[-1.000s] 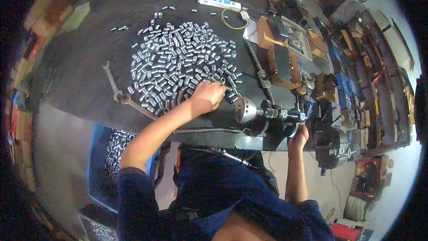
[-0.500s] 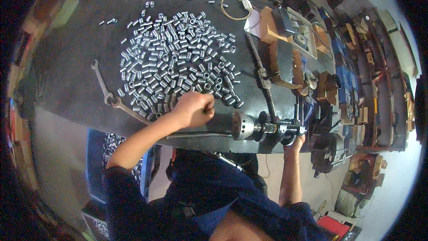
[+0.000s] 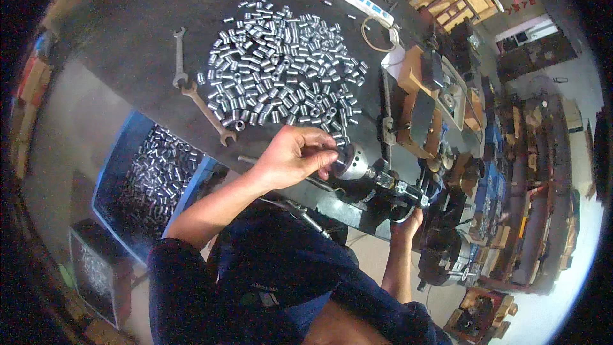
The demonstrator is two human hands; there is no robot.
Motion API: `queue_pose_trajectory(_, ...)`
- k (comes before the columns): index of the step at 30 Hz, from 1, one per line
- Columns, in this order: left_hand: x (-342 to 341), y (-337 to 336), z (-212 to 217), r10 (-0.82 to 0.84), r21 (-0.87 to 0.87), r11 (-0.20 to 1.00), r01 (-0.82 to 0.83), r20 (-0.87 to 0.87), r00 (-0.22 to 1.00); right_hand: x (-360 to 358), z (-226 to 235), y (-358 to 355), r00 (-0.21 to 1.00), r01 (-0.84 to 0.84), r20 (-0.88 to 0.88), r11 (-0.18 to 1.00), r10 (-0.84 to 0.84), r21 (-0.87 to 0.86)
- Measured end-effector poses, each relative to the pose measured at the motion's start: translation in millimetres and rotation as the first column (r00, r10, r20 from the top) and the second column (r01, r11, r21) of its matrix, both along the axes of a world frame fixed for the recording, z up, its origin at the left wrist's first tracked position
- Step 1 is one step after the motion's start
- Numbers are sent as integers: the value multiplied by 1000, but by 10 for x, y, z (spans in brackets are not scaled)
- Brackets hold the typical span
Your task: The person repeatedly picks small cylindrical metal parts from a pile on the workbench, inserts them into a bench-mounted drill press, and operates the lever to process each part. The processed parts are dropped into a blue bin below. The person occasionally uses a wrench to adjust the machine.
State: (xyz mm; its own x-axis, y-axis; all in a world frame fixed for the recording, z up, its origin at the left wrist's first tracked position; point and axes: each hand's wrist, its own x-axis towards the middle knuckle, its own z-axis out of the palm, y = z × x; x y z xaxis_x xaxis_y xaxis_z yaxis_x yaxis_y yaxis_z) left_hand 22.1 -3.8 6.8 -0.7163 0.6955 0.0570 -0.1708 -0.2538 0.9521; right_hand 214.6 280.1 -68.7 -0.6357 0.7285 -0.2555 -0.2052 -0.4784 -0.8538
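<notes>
My left hand (image 3: pixel 300 158) is at the open face of a round metal chuck (image 3: pixel 355 161), fingers curled and pressed together. Whatever it may hold is hidden by the fingers and too small to name. The chuck belongs to a small bench-mounted spindle machine (image 3: pixel 396 185) at the table's near edge. At the machine's far right end is my right hand (image 3: pixel 408 220), touching its lower side; most of its fingers are out of sight behind the body. Just beyond my left hand spreads a large pile of short shiny metal sleeves (image 3: pixel 281 67) on the dark table (image 3: pixel 128 45).
Two wrenches (image 3: pixel 207 114) lie left of the pile. A blue bin (image 3: pixel 115 166) of small metal parts stands below the table's near left edge, by another container (image 3: pixel 96 268). A white power strip (image 3: pixel 365 5), cardboard boxes (image 3: pixel 418 121) and a motor (image 3: pixel 440 249) are to the right.
My left hand has gone from a fist at the pile's near edge to the chuck's face. My right hand stays at the machine's end. The view has turned, showing more of the blue bin.
</notes>
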Motion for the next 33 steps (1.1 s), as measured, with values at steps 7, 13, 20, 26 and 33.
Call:
queue_pose_trajectory(7, 5, -4, 20, -16, 13, 1000, 17, -83, 996, 85, -16, -7, 999, -16, 52, 994, 10, 111)
queue_pose_trajectory(13, -53, 9, 26, -78, 35, 996, 84, -143, 987, 68, 53, -88, 998, 52, 32, 993, -55, 106)
queue_pose_trajectory(20, -201, 43, 25, -218, 15, 974, 228, -229, 948, 390, 314, -95, 1000, -14, -13, 987, 16, 162)
queue_pose_trajectory(26, -197, 34, -3, -183, -12, 983, 183, -174, 968, -16, 927, -19, 996, -33, -61, 888, 69, 458)
queue_pose_trajectory(33, 19, 166, -56, 133, -172, 926, -337, -687, 715, -614, 165, 713, 998, 37, -61, 845, -5, 534)
